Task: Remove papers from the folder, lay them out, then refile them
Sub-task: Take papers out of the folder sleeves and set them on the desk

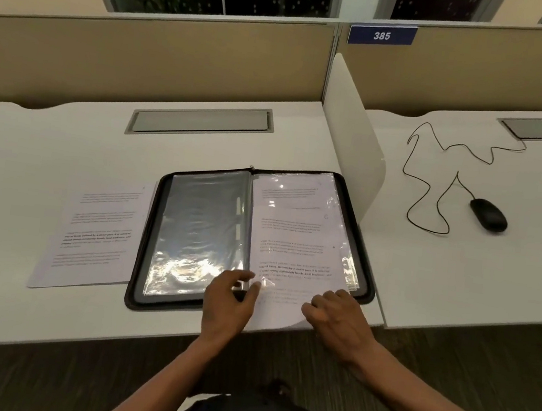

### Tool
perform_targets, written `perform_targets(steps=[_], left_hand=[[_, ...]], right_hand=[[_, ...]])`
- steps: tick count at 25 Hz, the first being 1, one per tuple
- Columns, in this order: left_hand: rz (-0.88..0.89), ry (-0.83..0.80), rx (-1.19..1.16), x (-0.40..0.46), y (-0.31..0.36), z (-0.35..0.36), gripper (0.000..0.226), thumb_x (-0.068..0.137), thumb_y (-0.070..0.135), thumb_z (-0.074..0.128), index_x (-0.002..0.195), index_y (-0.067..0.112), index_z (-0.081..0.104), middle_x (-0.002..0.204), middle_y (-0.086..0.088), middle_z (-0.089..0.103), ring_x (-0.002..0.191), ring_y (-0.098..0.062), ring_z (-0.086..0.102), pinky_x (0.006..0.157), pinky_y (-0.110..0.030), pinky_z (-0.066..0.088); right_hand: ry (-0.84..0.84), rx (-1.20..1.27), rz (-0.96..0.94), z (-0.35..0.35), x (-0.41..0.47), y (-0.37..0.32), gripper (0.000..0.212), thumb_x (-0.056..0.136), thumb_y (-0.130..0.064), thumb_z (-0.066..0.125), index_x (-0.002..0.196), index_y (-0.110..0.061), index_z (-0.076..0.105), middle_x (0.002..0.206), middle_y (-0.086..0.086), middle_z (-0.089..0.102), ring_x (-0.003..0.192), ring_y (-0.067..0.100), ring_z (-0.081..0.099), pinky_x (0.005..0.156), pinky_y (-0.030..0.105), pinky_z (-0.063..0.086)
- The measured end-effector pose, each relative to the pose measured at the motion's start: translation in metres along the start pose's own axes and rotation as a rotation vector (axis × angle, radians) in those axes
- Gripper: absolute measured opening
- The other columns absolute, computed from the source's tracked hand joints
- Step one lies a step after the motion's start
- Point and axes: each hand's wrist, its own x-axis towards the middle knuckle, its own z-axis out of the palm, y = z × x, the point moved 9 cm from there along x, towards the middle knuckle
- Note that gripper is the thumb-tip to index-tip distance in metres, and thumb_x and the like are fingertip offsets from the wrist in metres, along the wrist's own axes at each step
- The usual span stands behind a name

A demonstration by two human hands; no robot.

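Note:
A black zip folder [365, 283] lies open on the desk, with clear plastic sleeves [199, 227] on its left half. A printed sheet [294, 252] lies on the right half, its lower end sticking out over the folder's near edge. My left hand [230, 298] pinches the sleeve's bottom corner near the spine. My right hand [338, 317] holds the sheet's lower right part, fingers curled over it. Another printed sheet [94, 232] lies flat on the desk to the left of the folder.
A white divider panel [353, 126] stands right of the folder. Beyond it lie a black mouse [488, 215] and its looping cable [435, 176]. A grey cable hatch [201, 121] sits behind the folder. The desk's near edge runs just under my hands.

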Motion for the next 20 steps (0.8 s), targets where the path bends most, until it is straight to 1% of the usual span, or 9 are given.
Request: perform_targets(steps=[4, 7, 10, 12, 13, 15, 16, 18, 20], left_hand=[[-0.330, -0.093, -0.104, -0.037, -0.025, 0.001, 0.036, 0.087, 0.040, 0.073, 0.119, 0.027, 0.062, 0.107, 0.012, 0.064, 0.095, -0.005, 0.063, 0.080, -0.026, 0.055], [-0.612, -0.245, -0.300, -0.060, -0.038, 0.024, 0.054, 0.084, 0.041, 0.076, 0.130, 0.034, 0.047, 0.117, 0.003, 0.063, 0.105, -0.018, 0.065, 0.088, -0.042, 0.057], [-0.769, -0.300, -0.540, -0.071, -0.046, 0.043, 0.059, 0.083, 0.022, 0.079, 0.132, 0.028, 0.045, 0.116, -0.006, 0.069, 0.101, -0.026, 0.070, 0.088, -0.049, 0.058], [-0.782, -0.297, -0.627, -0.074, -0.045, 0.048, 0.055, 0.083, 0.008, 0.078, 0.129, 0.022, 0.051, 0.112, -0.010, 0.072, 0.097, -0.029, 0.073, 0.087, -0.053, 0.058], [-0.767, -0.297, -0.624, -0.077, -0.044, 0.049, 0.053, 0.082, 0.004, 0.077, 0.126, 0.021, 0.053, 0.110, -0.010, 0.073, 0.095, -0.029, 0.073, 0.085, -0.053, 0.059], [-0.723, -0.305, -0.560, -0.083, -0.044, 0.051, 0.053, 0.080, 0.001, 0.079, 0.124, 0.020, 0.055, 0.108, -0.008, 0.074, 0.093, -0.025, 0.074, 0.083, -0.050, 0.060], [-0.699, -0.319, -0.515, -0.088, -0.045, 0.053, 0.054, 0.079, 0.003, 0.080, 0.124, 0.020, 0.056, 0.109, -0.006, 0.074, 0.094, -0.023, 0.074, 0.082, -0.048, 0.061], [-0.630, -0.348, -0.383, -0.094, -0.043, 0.055, 0.055, 0.078, 0.008, 0.082, 0.125, 0.023, 0.056, 0.112, 0.000, 0.071, 0.096, -0.018, 0.072, 0.081, -0.043, 0.061], [-0.530, -0.377, -0.226, -0.094, -0.037, 0.055, 0.053, 0.080, 0.014, 0.081, 0.123, 0.027, 0.055, 0.110, 0.010, 0.067, 0.096, -0.008, 0.067, 0.080, -0.030, 0.061]], right_hand=[[0.048, 0.217, 0.104, -0.003, -0.046, -0.006, 0.029, 0.057, -0.014, 0.090, 0.073, -0.020, 0.068, 0.074, -0.004, 0.065, 0.064, 0.014, 0.058, 0.056, 0.024, 0.044], [0.057, 0.449, 0.172, -0.004, -0.071, -0.004, 0.028, 0.061, -0.020, 0.087, 0.083, -0.023, 0.070, 0.089, -0.008, 0.066, 0.078, 0.012, 0.064, 0.066, 0.020, 0.052], [-0.036, 0.630, 0.250, -0.006, -0.088, 0.001, 0.027, 0.074, -0.048, 0.079, 0.097, -0.036, 0.070, 0.108, -0.018, 0.062, 0.103, 0.004, 0.061, 0.085, 0.022, 0.054], [-0.086, 0.829, 0.457, 0.000, -0.094, 0.020, 0.044, 0.072, -0.066, 0.077, 0.108, -0.044, 0.069, 0.123, -0.022, 0.058, 0.119, 0.000, 0.054, 0.096, 0.017, 0.044], [-0.034, 0.888, 0.616, 0.002, -0.097, 0.037, 0.049, 0.074, -0.068, 0.074, 0.115, -0.044, 0.066, 0.126, -0.021, 0.057, 0.119, -0.001, 0.053, 0.095, 0.018, 0.043], [0.033, 0.862, 0.983, 0.016, -0.110, 0.071, 0.058, 0.079, -0.062, 0.072, 0.130, -0.035, 0.058, 0.125, -0.013, 0.059, 0.110, 0.005, 0.057, 0.088, 0.026, 0.048], [-0.009, 0.848, 1.126, 0.028, -0.117, 0.080, 0.063, 0.081, -0.055, 0.074, 0.135, -0.030, 0.054, 0.122, -0.007, 0.061, 0.104, 0.010, 0.059, 0.084, 0.029, 0.050], [-0.098, 0.862, 1.250, 0.047, -0.125, 0.080, 0.066, 0.083, -0.042, 0.078, 0.139, -0.024, 0.049, 0.114, -0.004, 0.062, 0.095, 0.014, 0.060, 0.075, 0.030, 0.049], [-0.085, 0.912, 1.296, 0.055, -0.134, 0.072, 0.060, 0.084, -0.031, 0.080, 0.135, -0.023, 0.051, 0.113, -0.002, 0.064, 0.089, 0.013, 0.062, 0.071, 0.030, 0.050]])
